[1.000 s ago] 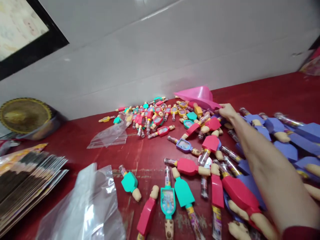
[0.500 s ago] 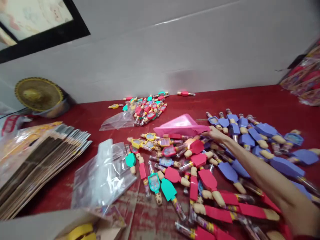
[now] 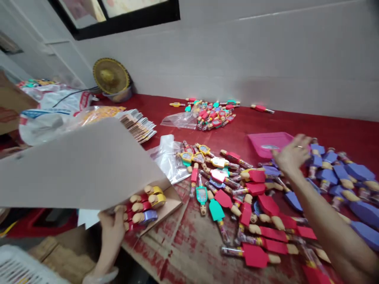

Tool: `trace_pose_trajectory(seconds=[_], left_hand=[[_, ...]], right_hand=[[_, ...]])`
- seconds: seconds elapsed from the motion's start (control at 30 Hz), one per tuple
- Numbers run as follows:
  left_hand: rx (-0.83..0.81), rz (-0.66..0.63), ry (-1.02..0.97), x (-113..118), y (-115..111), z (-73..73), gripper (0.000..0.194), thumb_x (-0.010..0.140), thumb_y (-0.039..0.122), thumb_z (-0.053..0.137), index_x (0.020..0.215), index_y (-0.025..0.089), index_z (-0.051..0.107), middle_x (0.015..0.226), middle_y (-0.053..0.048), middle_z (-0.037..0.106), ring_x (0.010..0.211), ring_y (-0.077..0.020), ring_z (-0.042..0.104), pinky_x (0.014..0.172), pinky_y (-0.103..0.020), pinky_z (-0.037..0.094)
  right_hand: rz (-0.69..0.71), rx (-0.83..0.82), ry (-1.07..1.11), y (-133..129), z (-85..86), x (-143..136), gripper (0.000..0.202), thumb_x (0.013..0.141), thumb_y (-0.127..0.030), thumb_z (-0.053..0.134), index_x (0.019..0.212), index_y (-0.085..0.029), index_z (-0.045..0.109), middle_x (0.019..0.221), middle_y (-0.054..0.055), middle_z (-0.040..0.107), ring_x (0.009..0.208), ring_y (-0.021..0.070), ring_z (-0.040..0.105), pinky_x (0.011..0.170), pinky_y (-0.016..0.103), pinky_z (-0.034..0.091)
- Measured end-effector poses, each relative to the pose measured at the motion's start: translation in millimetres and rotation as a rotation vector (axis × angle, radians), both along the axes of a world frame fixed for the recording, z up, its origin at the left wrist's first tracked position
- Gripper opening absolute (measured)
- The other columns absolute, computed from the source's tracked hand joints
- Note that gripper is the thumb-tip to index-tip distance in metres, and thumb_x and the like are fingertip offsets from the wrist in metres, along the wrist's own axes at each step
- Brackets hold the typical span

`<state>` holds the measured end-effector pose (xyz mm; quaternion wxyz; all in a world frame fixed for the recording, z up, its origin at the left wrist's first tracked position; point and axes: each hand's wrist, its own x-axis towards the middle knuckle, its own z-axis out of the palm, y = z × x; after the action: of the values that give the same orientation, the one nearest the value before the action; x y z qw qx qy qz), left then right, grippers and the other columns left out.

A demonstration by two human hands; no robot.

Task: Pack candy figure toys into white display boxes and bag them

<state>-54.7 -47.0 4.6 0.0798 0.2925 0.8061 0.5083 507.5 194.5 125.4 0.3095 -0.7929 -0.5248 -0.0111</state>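
In the head view my left hand (image 3: 112, 232) is at the near side of an open cardboard box (image 3: 168, 217), its fingers closed on the box's edge. Several toys with red, yellow and purple parts (image 3: 151, 216) lie in rows inside, under the raised grey lid (image 3: 89, 165). On the right, my right hand (image 3: 291, 156) has its fingers spread over the near edge of a pink tray (image 3: 266, 142); no held object shows. Red toys (image 3: 256, 254), green toys (image 3: 216, 211) and purple toys (image 3: 359, 171) lie around and below that arm.
Clear plastic bags (image 3: 170, 157) lie beyond the box. A stack of cards (image 3: 139, 126), a straw hat (image 3: 111, 75) and white sacks (image 3: 65, 100) stand at the back left. A smaller toy pile (image 3: 211, 114) sits near the wall. A white basket (image 3: 26, 266) is at the lower left.
The view has turned left, bringing my left hand and more of the box into sight. My right hand has let go of the pink tray, which now lies flat, and its fingers have spread.
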Motion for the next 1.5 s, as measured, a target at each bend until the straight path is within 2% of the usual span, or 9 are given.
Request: trace_pose_trajectory(seconds=[0.13, 0.2, 0.3, 0.47, 0.57, 0.7, 1.2, 1.33, 1.5], left_hand=[[0.038, -0.042, -0.118, 6.6, -1.7, 0.3, 0.037, 0.076, 0.047, 0.061, 0.089, 0.025, 0.035, 0.079, 0.002, 0.049, 0.082, -0.0213, 0.054, 0.085, -0.042, 0.052], [0.078, -0.110, -0.154, 11.5, -3.0, 2.9, 0.036, 0.078, 0.047, 0.059, 0.090, 0.026, 0.033, 0.082, 0.001, 0.049, 0.086, -0.0217, 0.055, 0.089, -0.042, 0.051], [0.099, -0.160, -0.178, 18.5, -4.5, 6.5, 0.031, 0.083, 0.046, 0.053, 0.094, 0.025, 0.032, 0.091, -0.002, 0.049, 0.094, -0.0227, 0.056, 0.097, -0.044, 0.048], [0.109, -0.195, -0.181, 24.9, -4.3, 9.3, 0.026, 0.088, 0.043, 0.047, 0.097, 0.024, 0.031, 0.093, -0.004, 0.050, 0.096, -0.0237, 0.056, 0.096, -0.045, 0.047], [0.122, -0.223, -0.192, 23.8, -2.2, 8.0, 0.025, 0.089, 0.040, 0.046, 0.099, 0.023, 0.032, 0.095, -0.005, 0.051, 0.097, -0.0243, 0.056, 0.096, -0.046, 0.047], [0.106, -0.272, -0.186, 21.2, -1.0, 5.3, 0.027, 0.091, 0.041, 0.045, 0.104, 0.021, 0.033, 0.100, -0.010, 0.054, 0.098, -0.0271, 0.058, 0.098, -0.051, 0.047], [0.153, -0.289, -0.158, 19.9, 0.3, 1.4, 0.029, 0.091, 0.042, 0.044, 0.108, 0.020, 0.035, 0.108, -0.013, 0.055, 0.109, -0.0290, 0.059, 0.103, -0.052, 0.046], [0.145, -0.278, -0.147, 19.4, 0.7, 0.4, 0.030, 0.091, 0.042, 0.044, 0.108, 0.019, 0.035, 0.106, -0.013, 0.056, 0.104, -0.0284, 0.060, 0.100, -0.052, 0.048], [0.134, -0.277, -0.142, 16.3, 0.7, -0.6, 0.031, 0.089, 0.046, 0.047, 0.104, 0.021, 0.036, 0.098, -0.009, 0.057, 0.094, -0.0267, 0.062, 0.095, -0.050, 0.050]], right_hand=[[0.517, -0.258, -0.212, 16.7, -39.9, -123.6, 0.073, 0.074, -0.024, 0.076, 0.143, -0.025, 0.054, 0.154, 0.014, 0.046, 0.139, 0.0412, 0.038, 0.113, 0.060, 0.031], [0.583, -0.322, -0.251, 16.0, -53.1, -167.8, 0.053, 0.074, -0.020, 0.070, 0.127, -0.019, 0.064, 0.136, 0.018, 0.060, 0.133, 0.0438, 0.044, 0.109, 0.065, 0.032], [0.542, -0.301, -0.302, -2.4, -44.7, -195.9, 0.043, 0.080, -0.018, 0.061, 0.120, -0.006, 0.061, 0.122, 0.030, 0.061, 0.126, 0.0465, 0.048, 0.104, 0.065, 0.034], [0.628, -0.126, -0.046, -94.6, -18.4, -222.4, 0.066, 0.085, -0.050, 0.068, 0.132, -0.013, 0.043, 0.113, 0.018, 0.063, 0.100, 0.0340, 0.063, 0.087, 0.044, 0.053], [0.802, -0.052, 0.310, -162.8, -45.7, -264.5, 0.068, 0.084, -0.063, 0.068, 0.131, -0.020, 0.043, 0.108, 0.012, 0.063, 0.097, 0.0335, 0.064, 0.087, 0.047, 0.054], [0.819, -0.081, 0.360, -210.6, -97.9, -317.4, 0.061, 0.096, -0.061, 0.050, 0.140, -0.021, 0.038, 0.118, 0.014, 0.061, 0.112, 0.0353, 0.060, 0.102, 0.053, 0.047], [0.827, -0.080, 0.097, -206.1, -141.9, -336.0, 0.041, 0.099, -0.042, 0.046, 0.123, -0.009, 0.041, 0.104, 0.026, 0.065, 0.089, 0.0360, 0.069, 0.075, 0.048, 0.058], [0.876, -0.108, 0.067, -207.9, -155.1, -343.7, 0.051, 0.097, -0.032, 0.050, 0.139, -0.007, 0.037, 0.129, 0.029, 0.059, 0.118, 0.0368, 0.063, 0.092, 0.048, 0.056], [0.892, -0.152, 0.021, -212.7, -155.3, -359.1, 0.082, 0.093, -0.024, 0.056, 0.159, -0.003, 0.011, 0.156, 0.032, 0.034, 0.139, 0.0378, 0.046, 0.100, 0.048, 0.053]])
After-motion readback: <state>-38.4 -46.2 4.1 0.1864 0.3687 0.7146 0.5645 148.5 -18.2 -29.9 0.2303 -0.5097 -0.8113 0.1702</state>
